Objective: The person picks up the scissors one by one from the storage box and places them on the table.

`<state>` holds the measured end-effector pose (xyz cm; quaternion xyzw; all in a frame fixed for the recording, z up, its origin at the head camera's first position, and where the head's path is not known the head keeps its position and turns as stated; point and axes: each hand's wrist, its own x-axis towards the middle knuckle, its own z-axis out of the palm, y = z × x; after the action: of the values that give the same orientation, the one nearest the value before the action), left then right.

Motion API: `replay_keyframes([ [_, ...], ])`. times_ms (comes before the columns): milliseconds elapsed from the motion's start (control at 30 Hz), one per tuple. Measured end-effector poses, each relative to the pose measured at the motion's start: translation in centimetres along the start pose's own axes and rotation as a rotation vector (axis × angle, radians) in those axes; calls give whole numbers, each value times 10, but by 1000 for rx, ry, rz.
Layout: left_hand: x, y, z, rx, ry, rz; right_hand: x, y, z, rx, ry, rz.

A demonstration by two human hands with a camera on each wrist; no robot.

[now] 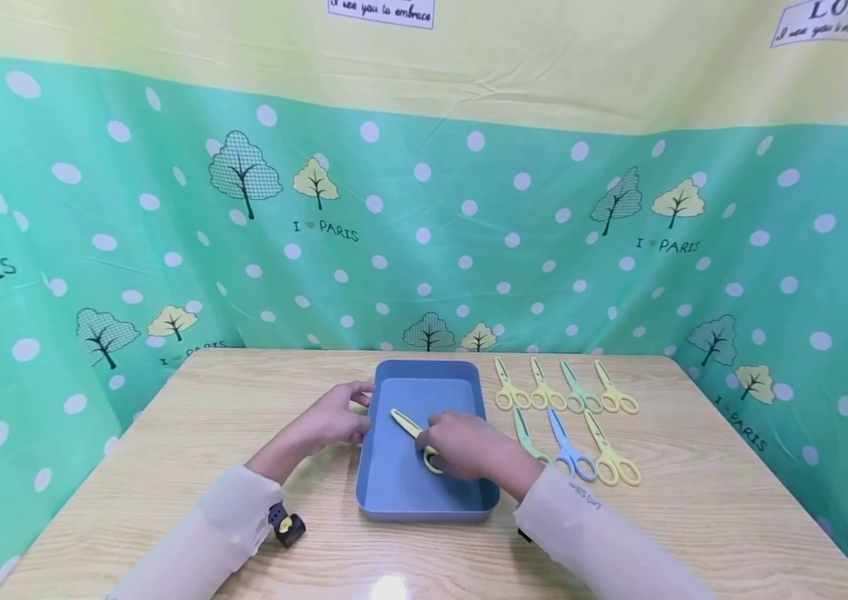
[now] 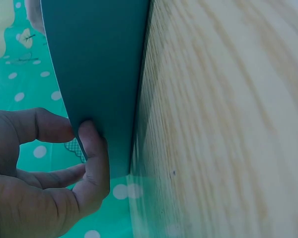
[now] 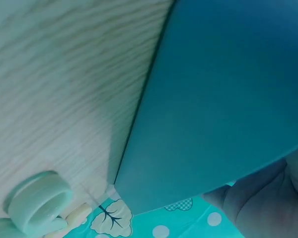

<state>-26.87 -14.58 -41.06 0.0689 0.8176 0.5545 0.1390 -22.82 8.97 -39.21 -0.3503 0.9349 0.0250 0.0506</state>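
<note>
A blue rectangular tray (image 1: 424, 515) sits on the table in the head view. My left hand (image 1: 335, 417) grips its left wall; up close, in the left wrist view, thumb and fingers pinch the rim of the tray wall (image 2: 97, 64). Over the tray's inside, my right hand (image 1: 461, 446) holds a pair of yellow scissors (image 1: 404, 422) by the handle loops, with the closed blades pointing away to the left. Most of the handles are hidden under the fingers. The right wrist view shows this hand (image 3: 268, 203) partly behind the tray's outer wall (image 3: 213, 99).
Right of the tray, several scissors lie in two rows, among them yellow scissors (image 1: 616, 469), blue scissors (image 1: 574, 458) and green scissors (image 1: 581, 400). They sit on a wooden table (image 1: 243, 392). A green dotted curtain (image 1: 424, 192) hangs behind and at both sides.
</note>
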Motion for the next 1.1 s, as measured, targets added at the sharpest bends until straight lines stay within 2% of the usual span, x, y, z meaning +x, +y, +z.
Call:
replay_keyframes([
  [300,-1,0,-1,5,-1,5,2,1,1,23,-8,20],
  [1100,0,-1,0,21,0,4,9,-6,6,-46,-4,36],
])
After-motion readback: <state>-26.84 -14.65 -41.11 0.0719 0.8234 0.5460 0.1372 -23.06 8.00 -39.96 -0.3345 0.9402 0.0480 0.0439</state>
